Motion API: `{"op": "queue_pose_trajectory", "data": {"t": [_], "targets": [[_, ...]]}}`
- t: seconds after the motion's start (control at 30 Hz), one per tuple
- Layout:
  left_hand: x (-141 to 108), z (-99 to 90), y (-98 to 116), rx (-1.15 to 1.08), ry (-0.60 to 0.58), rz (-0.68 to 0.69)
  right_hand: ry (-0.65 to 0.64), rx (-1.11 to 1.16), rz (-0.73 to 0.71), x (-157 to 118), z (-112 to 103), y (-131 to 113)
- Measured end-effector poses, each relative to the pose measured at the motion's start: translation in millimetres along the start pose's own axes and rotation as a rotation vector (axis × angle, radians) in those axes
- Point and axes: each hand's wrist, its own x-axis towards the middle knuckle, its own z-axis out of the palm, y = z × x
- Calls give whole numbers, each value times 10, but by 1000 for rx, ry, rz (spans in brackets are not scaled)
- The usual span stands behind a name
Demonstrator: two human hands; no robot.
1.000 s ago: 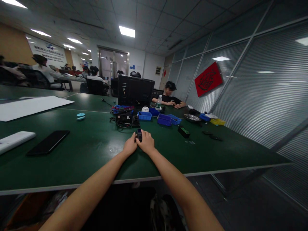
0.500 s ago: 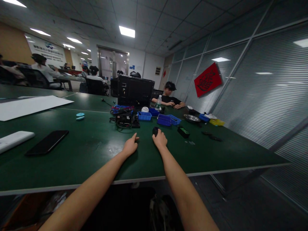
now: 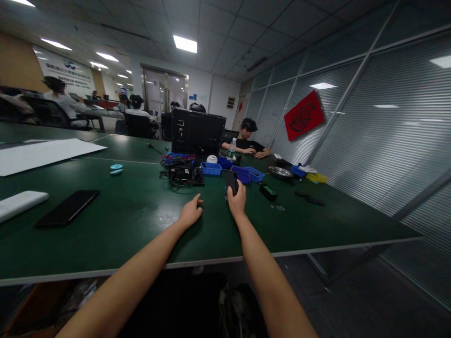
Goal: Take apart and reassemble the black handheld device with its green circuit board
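Observation:
My right hand [image 3: 237, 199] is closed around a small black box [image 3: 231, 181], with the thumb on its near face. The box is tilted up, and a greyish edge shows low on its left side; its exact kind is unclear. My left hand [image 3: 190, 211] rests on the green table [image 3: 141, 244] to the left, holding nothing, with forefinger and thumb apart. To the right of my right hand lies a black box with green print [image 3: 268, 192]. Blue trays [image 3: 241, 174] stand just beyond the held box.
Black electronics with cables [image 3: 181, 174], a white ball [image 3: 212, 159], a bottle [image 3: 231, 149] and a monitor [image 3: 198, 131] are farther back. A metal dish [image 3: 281, 172] is at right. A phone [image 3: 68, 207] and a cyan item [image 3: 116, 169] lie left. A person [image 3: 246, 141] sits opposite.
My right hand has turned and tipped the black box up, so that more of its flat face shows. My left hand has stayed in place.

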Motion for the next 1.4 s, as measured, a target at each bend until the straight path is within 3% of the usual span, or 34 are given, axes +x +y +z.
{"op": "queue_pose_trajectory", "data": {"t": [0.07, 0.3, 0.43, 0.63, 0.77, 0.87, 0.97, 1.07, 1.17, 1.4], "targets": [[8, 7, -3, -31, 10, 2, -95, 179, 30, -11, 77, 17], [29, -5, -10, 7, 165, 86, -660, 670, 333, -115, 322, 37], [50, 11, -46, -6, 180, 110, -765, 733, 467, -141, 328, 17], [64, -1, -36, -22, 183, 48, -766, 674, 491, -139, 321, 39], [73, -16, -34, 5, 244, -5, -744, 465, 254, -145, 317, 41], [75, -13, -54, 19, 286, 7, -617, 181, 20, -127, 280, 26], [62, -14, -60, 50, 299, 50, -401, -85, -78, -89, 199, 11], [42, -28, -41, 104, 274, 80, -193, -250, -22, -44, 105, 34], [26, -44, -14, 142, 242, 71, -105, -386, 46, -7, 59, 111], [5, -68, 28, 136, 202, 60, -305, -508, 191, 35, 104, 264]]}}
